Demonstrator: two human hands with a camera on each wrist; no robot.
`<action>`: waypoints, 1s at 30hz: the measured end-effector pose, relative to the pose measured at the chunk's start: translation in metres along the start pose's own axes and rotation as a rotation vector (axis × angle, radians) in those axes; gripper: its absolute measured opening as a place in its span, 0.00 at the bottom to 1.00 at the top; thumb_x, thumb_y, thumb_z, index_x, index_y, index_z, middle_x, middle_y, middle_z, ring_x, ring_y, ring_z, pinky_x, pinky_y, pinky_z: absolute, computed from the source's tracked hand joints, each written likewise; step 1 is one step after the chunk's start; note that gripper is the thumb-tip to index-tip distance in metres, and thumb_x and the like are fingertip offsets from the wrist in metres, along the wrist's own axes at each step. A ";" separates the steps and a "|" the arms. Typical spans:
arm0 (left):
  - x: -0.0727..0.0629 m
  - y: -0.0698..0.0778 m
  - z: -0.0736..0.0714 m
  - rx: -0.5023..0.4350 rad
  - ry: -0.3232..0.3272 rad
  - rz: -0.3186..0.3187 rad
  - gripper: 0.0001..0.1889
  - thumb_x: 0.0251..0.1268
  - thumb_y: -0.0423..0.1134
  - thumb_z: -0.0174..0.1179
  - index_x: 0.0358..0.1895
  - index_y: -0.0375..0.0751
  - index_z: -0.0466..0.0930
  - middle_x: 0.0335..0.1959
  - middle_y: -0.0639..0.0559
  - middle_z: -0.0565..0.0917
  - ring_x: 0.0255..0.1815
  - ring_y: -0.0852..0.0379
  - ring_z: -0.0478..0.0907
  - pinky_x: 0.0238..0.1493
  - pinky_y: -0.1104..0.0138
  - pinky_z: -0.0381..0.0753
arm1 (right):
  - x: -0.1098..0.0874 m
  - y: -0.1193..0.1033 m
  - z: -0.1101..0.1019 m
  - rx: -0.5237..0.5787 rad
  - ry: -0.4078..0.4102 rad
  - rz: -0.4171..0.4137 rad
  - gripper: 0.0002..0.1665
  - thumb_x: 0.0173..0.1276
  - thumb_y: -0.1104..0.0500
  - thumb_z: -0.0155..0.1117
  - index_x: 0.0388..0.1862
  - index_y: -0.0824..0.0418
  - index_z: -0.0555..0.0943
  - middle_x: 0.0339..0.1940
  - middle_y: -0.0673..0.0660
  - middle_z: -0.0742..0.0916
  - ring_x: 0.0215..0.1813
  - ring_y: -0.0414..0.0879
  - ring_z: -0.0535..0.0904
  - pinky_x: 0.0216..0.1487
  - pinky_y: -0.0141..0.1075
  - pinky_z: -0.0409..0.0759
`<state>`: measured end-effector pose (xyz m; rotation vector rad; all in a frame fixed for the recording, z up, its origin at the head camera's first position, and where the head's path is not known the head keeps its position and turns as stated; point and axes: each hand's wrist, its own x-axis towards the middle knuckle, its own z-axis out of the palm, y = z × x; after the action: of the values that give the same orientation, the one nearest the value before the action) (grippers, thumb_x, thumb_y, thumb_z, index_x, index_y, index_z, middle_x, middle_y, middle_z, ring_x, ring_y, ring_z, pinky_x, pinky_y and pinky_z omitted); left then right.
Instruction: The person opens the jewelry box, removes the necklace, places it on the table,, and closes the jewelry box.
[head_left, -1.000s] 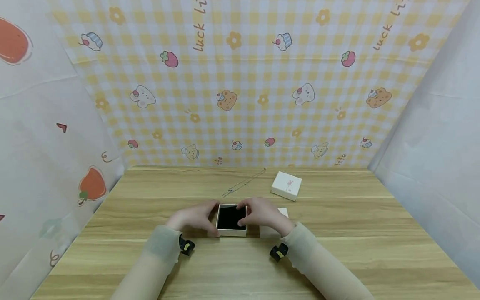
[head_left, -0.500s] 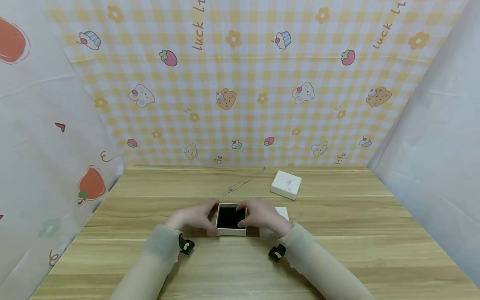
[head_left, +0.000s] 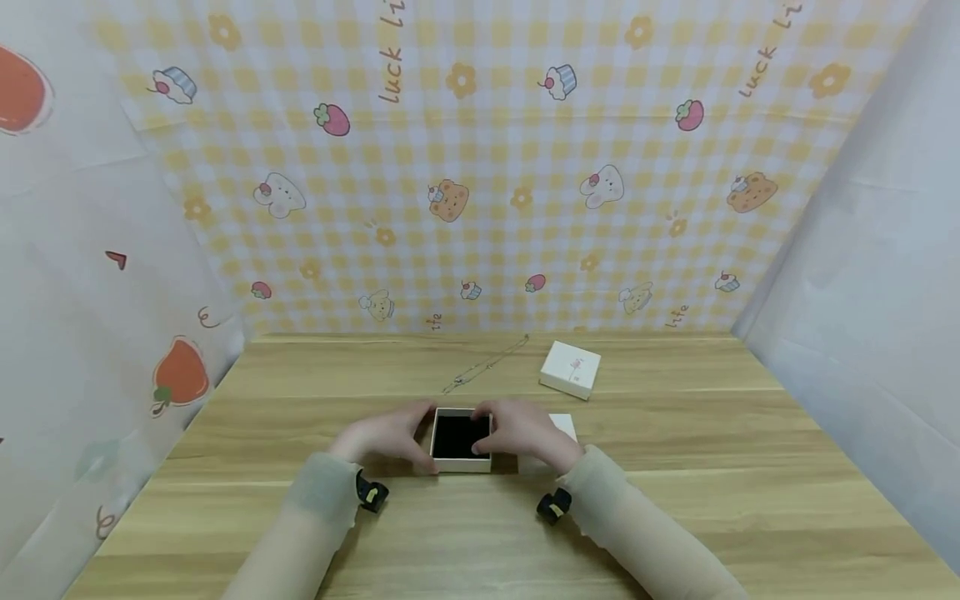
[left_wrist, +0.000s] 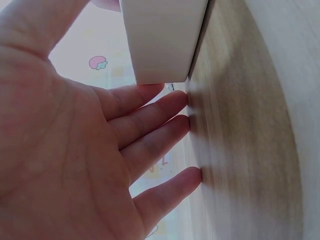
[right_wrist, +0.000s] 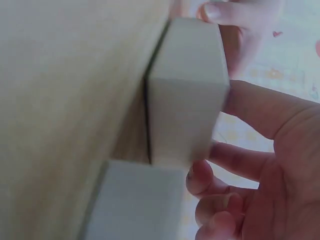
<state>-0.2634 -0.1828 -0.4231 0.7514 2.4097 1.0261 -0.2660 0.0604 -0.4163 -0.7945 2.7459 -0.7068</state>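
- While its four walls sit flat on the table (head_left: 465, 537), the small square box (head_left: 463, 467) of smooth, matte white card shows its open top, in front of the person and between the two hands.
- Inside the box lies a square black insert (head_left: 455, 437), dull and dark enough to hide its texture.
- The left hand (head_left: 386, 435) clamps the box at its left side, thumb on the near corner and index finger on the far one; the other fingers stretch out almost straight, their tips close to the wood.
- The right hand (head_left: 525, 429) bends its thumb and index finger over the right rim onto the insert; whether they pinch it or only rest there, I cannot tell.
- Partly under the right hand lies a pale, flat-topped square piece (head_left: 564, 423).
- Farther back on the right, a shallow white carton (head_left: 570, 367) bears a fine pink print.
- Beyond the open box, a thin, silvery chain (head_left: 480, 371) trails diagonally in a narrow loop.
- The table has streaky, light-brown wood grain; behind it hangs soft yellow-and-white checked cloth (head_left: 491, 242).
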 end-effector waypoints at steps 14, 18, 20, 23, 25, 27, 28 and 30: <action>-0.004 0.001 0.001 0.023 0.013 -0.027 0.43 0.43 0.40 0.76 0.63 0.31 0.64 0.60 0.42 0.71 0.61 0.46 0.67 0.63 0.50 0.67 | -0.018 0.029 -0.037 0.063 0.076 0.000 0.27 0.58 0.49 0.72 0.53 0.61 0.82 0.39 0.53 0.84 0.37 0.46 0.78 0.34 0.39 0.77; -0.004 0.001 0.001 0.014 0.015 -0.029 0.45 0.43 0.41 0.76 0.66 0.30 0.62 0.63 0.41 0.69 0.65 0.44 0.65 0.66 0.50 0.64 | -0.023 0.042 -0.039 -0.019 0.090 -0.008 0.31 0.54 0.48 0.76 0.54 0.60 0.81 0.46 0.56 0.84 0.47 0.51 0.79 0.45 0.46 0.78; -0.004 0.001 0.002 0.016 0.015 -0.026 0.46 0.43 0.41 0.76 0.67 0.30 0.61 0.64 0.40 0.69 0.65 0.43 0.64 0.66 0.50 0.63 | -0.025 0.048 -0.039 -0.062 0.080 -0.035 0.35 0.51 0.47 0.77 0.55 0.61 0.80 0.50 0.58 0.83 0.52 0.54 0.78 0.51 0.50 0.77; -0.004 0.000 0.002 0.027 0.015 -0.025 0.46 0.44 0.42 0.76 0.67 0.30 0.61 0.64 0.41 0.69 0.65 0.43 0.65 0.66 0.50 0.64 | -0.031 0.058 -0.037 -0.130 0.053 -0.086 0.42 0.48 0.44 0.79 0.59 0.62 0.78 0.58 0.61 0.80 0.60 0.59 0.74 0.60 0.56 0.70; -0.003 -0.001 0.002 0.034 0.015 -0.025 0.46 0.44 0.42 0.76 0.67 0.30 0.61 0.64 0.41 0.69 0.65 0.43 0.65 0.66 0.50 0.64 | -0.034 0.064 -0.035 -0.141 0.021 -0.112 0.47 0.47 0.43 0.79 0.63 0.63 0.74 0.61 0.62 0.78 0.58 0.59 0.75 0.60 0.57 0.69; -0.003 -0.001 0.002 0.038 0.019 -0.026 0.46 0.44 0.42 0.76 0.67 0.30 0.62 0.63 0.41 0.69 0.65 0.44 0.65 0.66 0.51 0.64 | -0.038 0.068 -0.033 -0.127 -0.014 -0.122 0.53 0.46 0.42 0.79 0.67 0.64 0.71 0.65 0.64 0.75 0.56 0.57 0.75 0.59 0.56 0.70; -0.003 -0.001 0.002 0.037 0.021 -0.027 0.45 0.43 0.41 0.76 0.66 0.30 0.62 0.63 0.42 0.70 0.64 0.44 0.66 0.65 0.50 0.64 | -0.040 0.070 -0.032 -0.116 -0.031 -0.122 0.55 0.46 0.41 0.79 0.69 0.64 0.69 0.65 0.64 0.75 0.55 0.55 0.75 0.58 0.55 0.71; -0.003 -0.001 0.003 0.030 0.024 -0.028 0.45 0.43 0.41 0.76 0.65 0.31 0.63 0.61 0.43 0.70 0.63 0.45 0.66 0.65 0.50 0.65 | -0.043 0.072 -0.030 -0.095 -0.055 -0.126 0.59 0.45 0.41 0.80 0.71 0.65 0.65 0.67 0.65 0.72 0.55 0.54 0.74 0.57 0.55 0.72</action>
<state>-0.2597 -0.1842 -0.4252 0.7169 2.4542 0.9953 -0.2715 0.1492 -0.4241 -0.9993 2.7153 -0.5718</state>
